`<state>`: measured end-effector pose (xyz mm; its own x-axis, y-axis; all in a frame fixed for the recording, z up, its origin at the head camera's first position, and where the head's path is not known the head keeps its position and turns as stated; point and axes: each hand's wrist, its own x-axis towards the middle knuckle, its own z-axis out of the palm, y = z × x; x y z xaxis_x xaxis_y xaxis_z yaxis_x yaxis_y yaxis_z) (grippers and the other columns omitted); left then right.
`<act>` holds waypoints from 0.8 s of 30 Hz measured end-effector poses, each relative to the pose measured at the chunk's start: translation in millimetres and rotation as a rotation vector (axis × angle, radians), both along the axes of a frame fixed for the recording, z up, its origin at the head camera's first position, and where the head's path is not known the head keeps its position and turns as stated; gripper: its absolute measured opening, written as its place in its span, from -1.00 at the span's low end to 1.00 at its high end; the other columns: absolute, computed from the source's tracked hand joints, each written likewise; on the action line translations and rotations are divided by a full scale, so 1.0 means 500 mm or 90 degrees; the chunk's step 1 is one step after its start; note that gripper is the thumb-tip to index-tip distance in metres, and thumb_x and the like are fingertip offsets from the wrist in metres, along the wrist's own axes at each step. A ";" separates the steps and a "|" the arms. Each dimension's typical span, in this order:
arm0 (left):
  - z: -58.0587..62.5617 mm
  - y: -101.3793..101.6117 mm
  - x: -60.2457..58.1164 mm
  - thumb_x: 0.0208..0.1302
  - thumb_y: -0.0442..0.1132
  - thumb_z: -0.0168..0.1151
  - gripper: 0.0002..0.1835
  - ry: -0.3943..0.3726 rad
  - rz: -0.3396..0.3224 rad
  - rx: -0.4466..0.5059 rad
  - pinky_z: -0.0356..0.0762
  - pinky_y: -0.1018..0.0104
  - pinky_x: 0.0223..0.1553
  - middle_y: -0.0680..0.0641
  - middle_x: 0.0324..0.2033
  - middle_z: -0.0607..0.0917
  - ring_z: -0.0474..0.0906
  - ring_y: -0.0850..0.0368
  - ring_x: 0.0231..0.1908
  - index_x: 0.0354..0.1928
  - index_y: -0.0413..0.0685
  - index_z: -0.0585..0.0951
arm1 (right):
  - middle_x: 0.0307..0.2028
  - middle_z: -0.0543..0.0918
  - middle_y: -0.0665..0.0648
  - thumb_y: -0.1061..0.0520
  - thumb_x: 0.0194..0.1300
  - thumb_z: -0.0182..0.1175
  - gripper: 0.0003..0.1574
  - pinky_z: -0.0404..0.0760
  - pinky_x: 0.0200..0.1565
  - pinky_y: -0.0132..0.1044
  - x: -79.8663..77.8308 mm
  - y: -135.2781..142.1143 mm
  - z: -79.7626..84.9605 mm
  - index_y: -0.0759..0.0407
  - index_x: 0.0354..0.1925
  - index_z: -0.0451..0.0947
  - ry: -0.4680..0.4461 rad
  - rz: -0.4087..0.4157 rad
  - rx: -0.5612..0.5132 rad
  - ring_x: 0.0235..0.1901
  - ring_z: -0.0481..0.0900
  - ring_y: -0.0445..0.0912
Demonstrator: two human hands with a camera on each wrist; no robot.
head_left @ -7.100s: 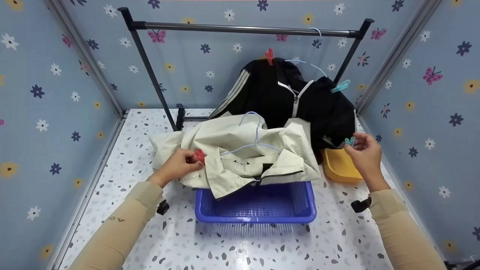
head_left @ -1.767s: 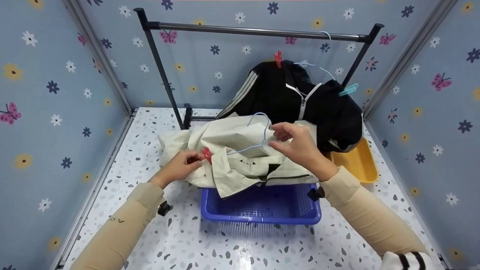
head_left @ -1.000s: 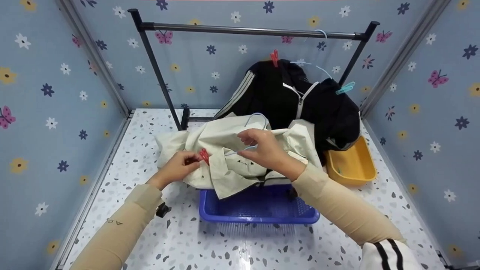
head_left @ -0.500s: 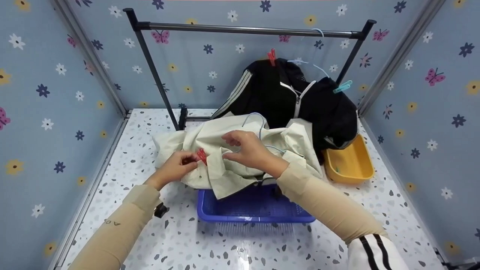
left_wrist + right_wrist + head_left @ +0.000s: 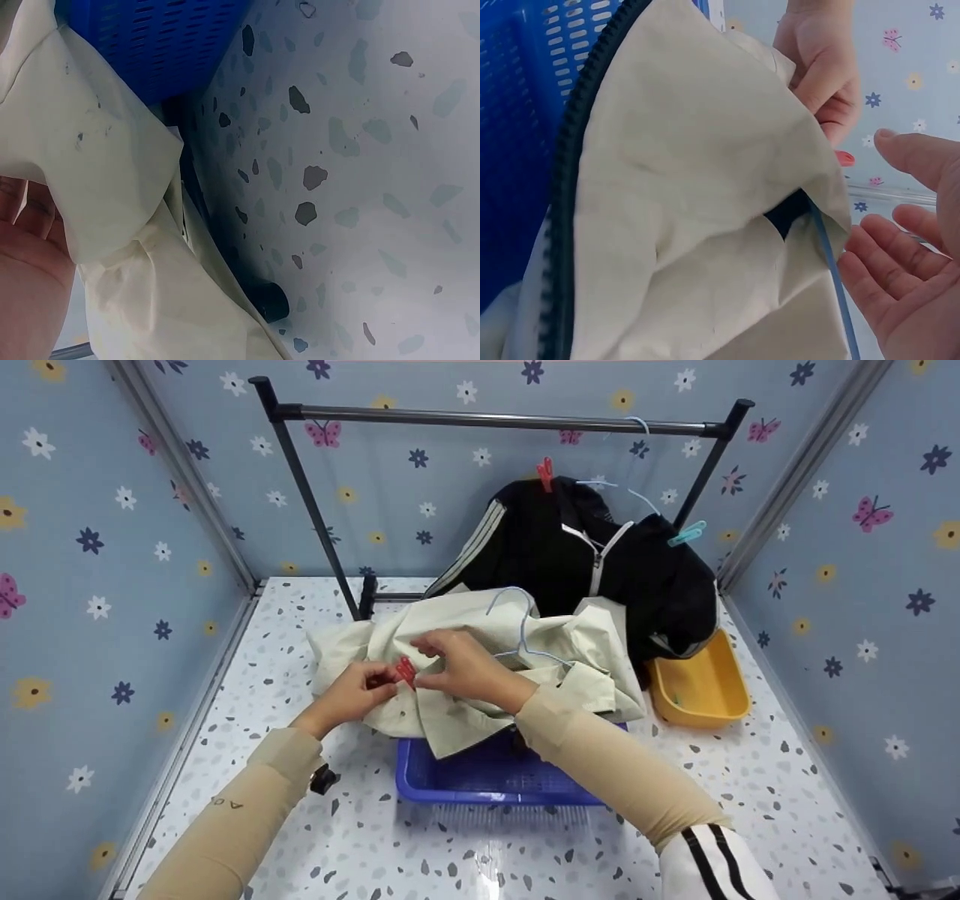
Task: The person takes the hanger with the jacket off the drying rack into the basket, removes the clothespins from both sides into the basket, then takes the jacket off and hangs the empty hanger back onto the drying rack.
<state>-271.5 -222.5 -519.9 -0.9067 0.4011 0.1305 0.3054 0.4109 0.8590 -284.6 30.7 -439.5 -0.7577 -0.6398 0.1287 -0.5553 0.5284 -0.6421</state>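
Left hand: the left hand (image 5: 349, 694) has its fingers bent in and grips the cream jacket (image 5: 450, 727) at the shoulder, right beside a red clip (image 5: 406, 669); from its own wrist, the fingers are partly hidden behind the fabric.
Right hand: the right hand (image 5: 465, 666) reaches across, palm toward the left one, thumb spread well away from the fingers and holding nothing; whether the fingertips touch the fabric, I cannot tell.
Spacing: the two hands are near each other, apart, with the red clip between them.
Sleeves: beige on both forearms, a white band with black stripes higher on the right one.
Cream jacket: draped across the back of the blue basket (image 5: 495, 796), a pale blue hanger (image 5: 523, 643) at its collar.
Surface: white, speckled grey, this surface (image 5: 360, 847) carries the basket, a yellow bin (image 5: 701, 721) and a dark rack (image 5: 480, 418).
Rack: a black jacket (image 5: 536, 540) hangs at its right end, with one red and one teal clip.
Room: blue walls (image 5: 442, 559) printed with flowers and butterflies, metal strips at the corners.
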 end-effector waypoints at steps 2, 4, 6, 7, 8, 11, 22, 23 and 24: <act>0.000 0.001 -0.001 0.46 -0.48 0.34 -0.94 0.002 -0.001 -0.001 0.49 0.51 -0.14 -0.16 -0.25 0.74 0.53 0.37 -0.27 -0.16 -0.38 0.75 | 0.30 0.79 0.35 0.17 0.41 0.55 -0.27 0.71 0.44 0.05 -0.003 -0.009 -0.004 0.35 0.45 0.61 -0.001 -0.001 0.003 0.31 0.77 0.19; 0.000 0.000 -0.002 0.46 -0.48 0.34 -0.94 0.002 -0.002 0.000 0.50 0.51 -0.13 -0.17 -0.25 0.74 0.53 0.36 -0.26 -0.16 -0.38 0.75 | 0.28 0.80 0.35 0.18 0.41 0.55 -0.27 0.71 0.43 0.05 -0.006 -0.016 -0.006 0.36 0.45 0.61 0.003 0.000 0.008 0.29 0.77 0.19; 0.001 -0.001 -0.001 0.46 -0.48 0.34 -0.93 0.006 -0.002 -0.004 0.50 0.50 -0.13 -0.20 -0.23 0.75 0.53 0.36 -0.26 -0.15 -0.39 0.75 | 0.26 0.81 0.35 0.18 0.41 0.55 -0.26 0.71 0.42 0.05 -0.011 -0.024 -0.009 0.36 0.45 0.61 0.008 0.001 0.016 0.28 0.77 0.19; 0.002 -0.001 -0.001 0.46 -0.48 0.34 -0.93 0.007 -0.003 -0.007 0.51 0.51 -0.12 -0.22 -0.22 0.76 0.54 0.37 -0.25 -0.15 -0.39 0.75 | 0.26 0.81 0.35 0.18 0.41 0.55 -0.26 0.71 0.42 0.05 -0.013 -0.027 -0.010 0.37 0.45 0.61 0.008 0.002 0.019 0.27 0.77 0.19; 0.002 -0.001 0.000 0.45 -0.48 0.34 -0.93 0.009 -0.003 -0.009 0.51 0.51 -0.12 -0.24 -0.21 0.77 0.54 0.37 -0.25 -0.14 -0.40 0.75 | 0.25 0.81 0.35 0.18 0.41 0.55 -0.26 0.71 0.42 0.05 -0.015 -0.030 -0.011 0.37 0.45 0.60 0.007 0.002 0.023 0.27 0.77 0.19; 0.002 -0.001 0.001 0.45 -0.47 0.33 -0.91 0.011 -0.006 -0.010 0.52 0.52 -0.11 -0.28 -0.19 0.79 0.55 0.38 -0.23 -0.13 -0.40 0.76 | 0.22 0.81 0.35 0.15 0.42 0.56 -0.24 0.70 0.41 0.05 -0.020 -0.039 -0.016 0.38 0.47 0.59 -0.007 -0.004 0.034 0.26 0.77 0.18; 0.000 -0.002 0.007 0.51 -0.45 0.34 -0.90 -0.008 -0.015 -0.010 0.50 0.51 -0.17 -0.23 -0.21 0.78 0.53 0.36 -0.28 -0.11 -0.38 0.78 | -0.19 0.89 0.23 0.10 0.51 0.49 -0.77 0.48 -0.22 -0.42 -0.026 -0.055 -0.037 0.28 -0.09 0.78 0.000 0.005 0.034 -0.31 0.57 -0.20; -0.001 -0.003 0.007 0.51 -0.44 0.34 -0.89 -0.013 -0.014 -0.009 0.50 0.51 -0.17 -0.23 -0.21 0.78 0.53 0.36 -0.28 -0.10 -0.39 0.78 | -0.18 0.91 0.22 0.11 0.52 0.49 -0.79 0.48 -0.22 -0.45 -0.026 -0.056 -0.038 0.26 -0.08 0.79 0.000 0.007 0.031 -0.30 0.58 -0.21; -0.001 -0.004 0.008 0.51 -0.44 0.34 -0.89 -0.018 -0.014 -0.005 0.50 0.51 -0.17 -0.23 -0.21 0.78 0.53 0.36 -0.28 -0.09 -0.39 0.78 | -0.16 0.92 0.21 0.12 0.52 0.48 -0.81 0.50 -0.20 -0.47 -0.027 -0.057 -0.040 0.25 -0.07 0.81 -0.001 0.009 0.028 -0.28 0.61 -0.22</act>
<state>-267.7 -224.5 -520.5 -0.9008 0.4222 0.1019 0.2906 0.4113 0.8639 -297.9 2.2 -459.5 -0.7485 -0.6557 0.0993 -0.5620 0.5476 -0.6199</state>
